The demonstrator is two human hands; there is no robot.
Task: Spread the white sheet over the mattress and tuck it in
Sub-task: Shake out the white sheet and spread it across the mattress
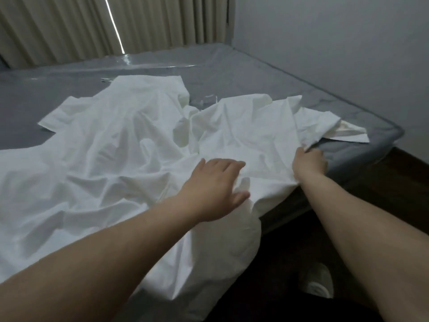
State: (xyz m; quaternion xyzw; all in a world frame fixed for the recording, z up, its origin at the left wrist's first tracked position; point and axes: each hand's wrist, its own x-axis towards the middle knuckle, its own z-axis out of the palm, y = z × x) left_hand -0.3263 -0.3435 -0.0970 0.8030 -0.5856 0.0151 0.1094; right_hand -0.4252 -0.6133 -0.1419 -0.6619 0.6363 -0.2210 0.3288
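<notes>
Sheet [120, 140] lies rumpled; left hand [216, 182] presses flat, right hand [310, 162] seemingly grips its edge, fingertips hidden.

White sheet [130, 140] is all bunched up on the grey mattress [267, 80]. Right hand [310, 162] pinches its edge by the mattress corner, and just left of that grip the left hand [214, 187] presses flat on the fabric, fingers spread.

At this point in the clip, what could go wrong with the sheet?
1. The sheet lies bunched near the bed's front edge, part hanging off; a pull could drag more to the floor.
2. The right hand pinches only a fold, not a clear corner, so it may spread crooked.
3. The left hand rests flat on the cloth and may pin it against the pull.
</notes>
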